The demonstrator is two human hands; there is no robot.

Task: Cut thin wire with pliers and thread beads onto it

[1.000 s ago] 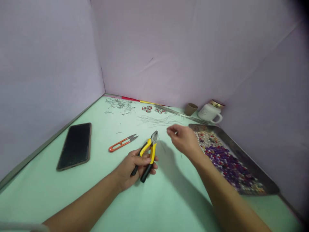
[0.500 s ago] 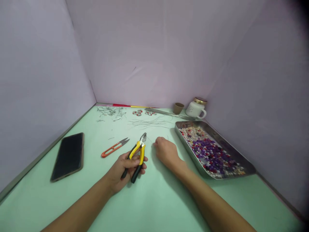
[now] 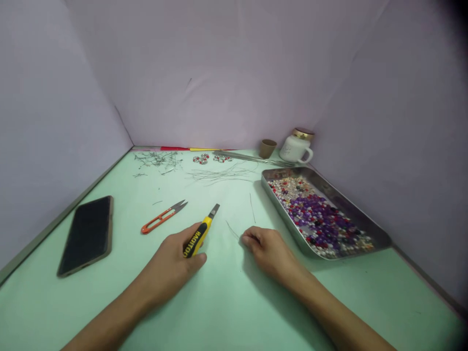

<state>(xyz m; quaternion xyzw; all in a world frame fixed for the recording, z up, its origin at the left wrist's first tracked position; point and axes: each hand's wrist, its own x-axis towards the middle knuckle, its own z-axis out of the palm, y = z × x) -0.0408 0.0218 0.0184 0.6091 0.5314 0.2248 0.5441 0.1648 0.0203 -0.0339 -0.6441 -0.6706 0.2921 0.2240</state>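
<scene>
Yellow-and-black pliers [image 3: 199, 239] sit in my left hand [image 3: 171, 263], turned edge-on with the metal jaws pointing away from me. My right hand [image 3: 268, 251] is closed in a pinch on a thin wire [image 3: 232, 230], whose free end sticks out to the left toward the pliers. The pliers' jaws and the wire are apart. Just beyond my right hand another short wire [image 3: 252, 208] lies on the green table. Orange thread snips [image 3: 164, 217] rest to the left of the pliers.
A metal tray [image 3: 288, 226] of mixed beads stands at right. Behind are a white mug [image 3: 295, 148], a brown cup [image 3: 267, 148], long wires [image 3: 223, 173], beaded pieces [image 3: 201, 159] and a tangle of wire scraps [image 3: 157, 160]. A phone [image 3: 87, 234] lies at left.
My left hand has rolled the pliers from flat, handles spread, to edge-on. My right hand has shifted nearer to me and slightly right with the wire. The view has moved a little.
</scene>
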